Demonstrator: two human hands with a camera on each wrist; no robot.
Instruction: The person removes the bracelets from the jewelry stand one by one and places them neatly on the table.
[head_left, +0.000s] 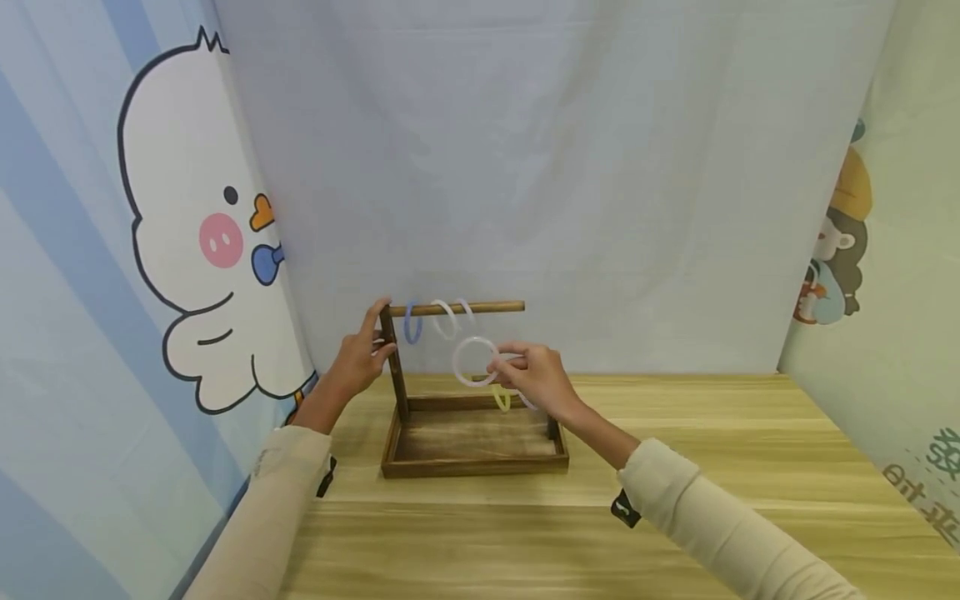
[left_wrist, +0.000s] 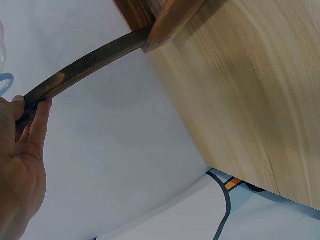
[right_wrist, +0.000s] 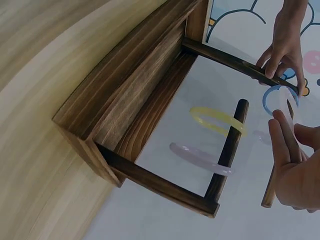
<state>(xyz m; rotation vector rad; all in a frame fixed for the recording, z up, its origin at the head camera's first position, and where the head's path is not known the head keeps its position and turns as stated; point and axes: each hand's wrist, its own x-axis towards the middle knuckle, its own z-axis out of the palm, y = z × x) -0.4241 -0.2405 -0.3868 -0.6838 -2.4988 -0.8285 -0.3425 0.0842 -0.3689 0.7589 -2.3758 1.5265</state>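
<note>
A dark wooden rack stands on the table, its tray base [head_left: 480, 468] carrying a tall post [head_left: 399, 379] on the left. My left hand [head_left: 351, 362] grips this post near its top, thumb and fingers on either side. My right hand [head_left: 538, 379] pinches a pale translucent ring [head_left: 455, 360] in front of the rack, below the upper bar [head_left: 498, 307]. On that bar hang a blue ring [head_left: 408, 325], a white ring [head_left: 452, 315] and a pale lavender ring [head_left: 468, 309]. The lower bar [right_wrist: 233, 145] bears a yellow ring [right_wrist: 220, 114] and a lavender ring [right_wrist: 190, 155].
The light wood table [head_left: 675, 500] extends around the rack. A pale grey curtain [head_left: 600, 167] hangs close behind it. Cartoon-printed side walls [head_left: 187, 167] border the table at left and right. The upper bar's free end points right.
</note>
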